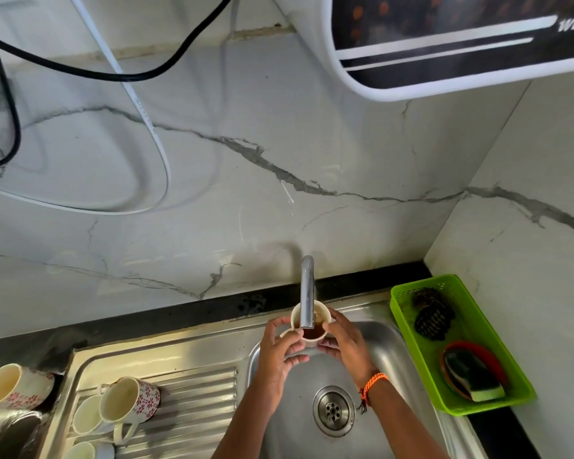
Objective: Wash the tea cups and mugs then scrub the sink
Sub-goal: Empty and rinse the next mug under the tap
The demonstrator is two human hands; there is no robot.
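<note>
Under the faucet spout (307, 291), both hands are gripping the cup (322, 321) upright over the sink basin (383, 346): left hand (280, 347) curling around its left side, right hand (342, 341) opposite, equally near.

The sink (388, 356) basin is set into the bench (497, 435), with the drain (333, 410) in its floor. The tap (307, 289) stands behind the basin, its spout over a cup (312, 339) held between both hands (315, 349). The drainboard (186, 402) lies left of the basin and carries several mugs (130, 400). A basket (458, 346) sits on the bench right of the basin, holding a scrubber (433, 316) behind a sponge (474, 379).
</note>
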